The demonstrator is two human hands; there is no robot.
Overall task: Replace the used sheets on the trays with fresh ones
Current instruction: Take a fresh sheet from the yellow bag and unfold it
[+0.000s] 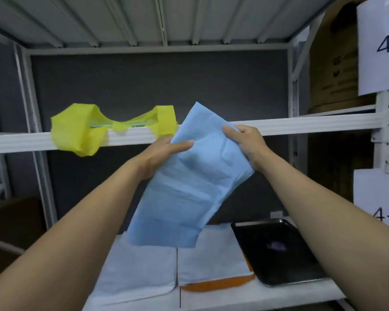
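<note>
I hold a folded light-blue sheet up in front of the shelving. My left hand pinches its left edge and my right hand grips its upper right edge. The sheet hangs down tilted toward the lower left. Below it, on the lower shelf, lie two white sheets: one on the left and one in the middle that covers an orange tray. A bare dark metal tray sits at the right. A yellow sheet is wrapped over something on the upper shelf.
The white metal shelf rail crosses the view just behind my hands. Paper labels hang on the right upright, with cardboard boxes behind. A grey wall panel backs the rack.
</note>
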